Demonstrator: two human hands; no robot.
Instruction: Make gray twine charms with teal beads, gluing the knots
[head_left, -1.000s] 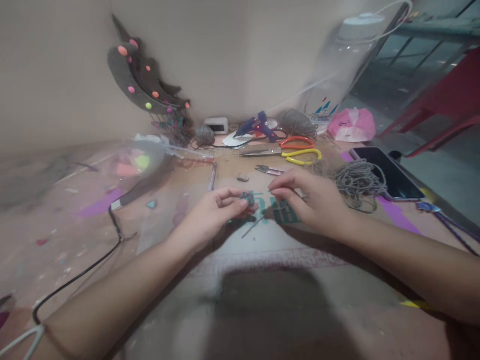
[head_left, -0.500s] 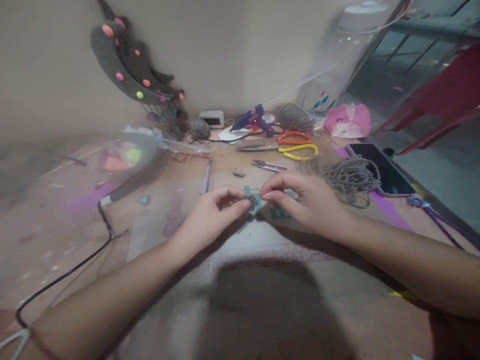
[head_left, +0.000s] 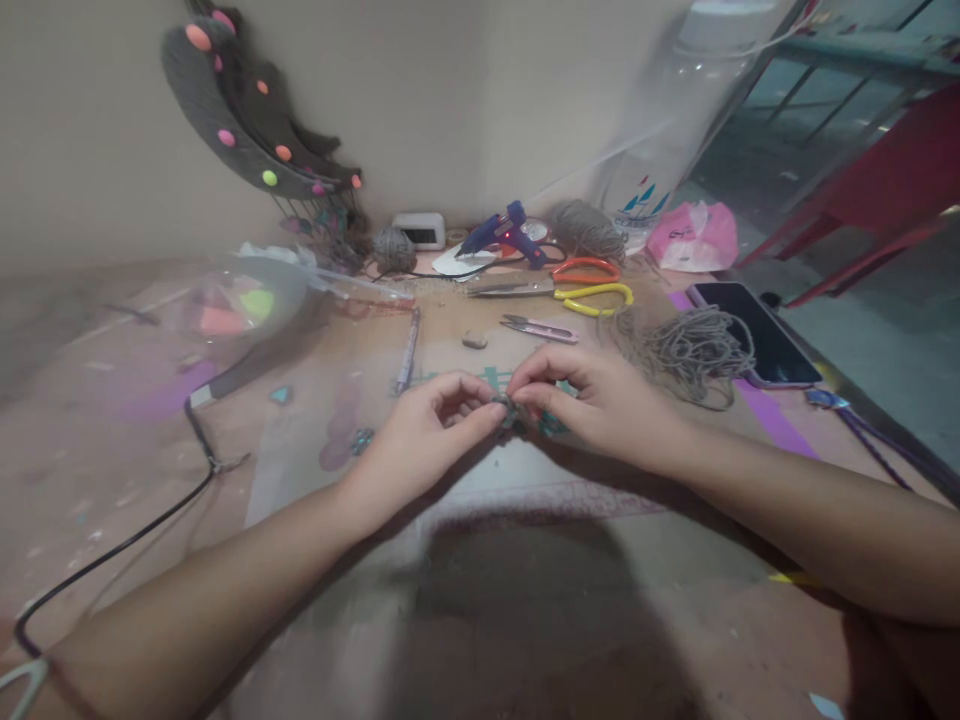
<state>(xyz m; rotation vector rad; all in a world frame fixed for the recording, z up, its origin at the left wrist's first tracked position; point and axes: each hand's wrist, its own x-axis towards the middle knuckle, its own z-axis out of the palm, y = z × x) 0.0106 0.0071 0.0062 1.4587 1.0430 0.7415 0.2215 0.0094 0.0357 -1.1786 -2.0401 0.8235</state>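
Note:
My left hand (head_left: 427, 430) pinches a small dark grey-green piece (head_left: 511, 408) between thumb and fingers, low over the middle of the work surface. My right hand (head_left: 600, 405) is closed at the piece's right side, its thumb and fingertips pressed together on it. Fingers cover most of the piece, so its exact kind is unclear. Beyond the hands lie thread snips (head_left: 540, 329) and a small brownish oval bit (head_left: 474, 341). A small cluster of dark beads or stones (head_left: 362, 441) sits left of my left hand.
Scissors (head_left: 592, 298) with orange and yellow handles and a blue glue gun (head_left: 506, 238) lie at the back. Loose grey cord (head_left: 697, 350) and a phone (head_left: 757, 335) are at right. A pen (head_left: 408, 352), a plastic bag (head_left: 240, 310) and a black cable (head_left: 127, 545) are at left.
My right fingertips have come in from slightly apart to meet the small piece in my left hand. The view has shifted slightly.

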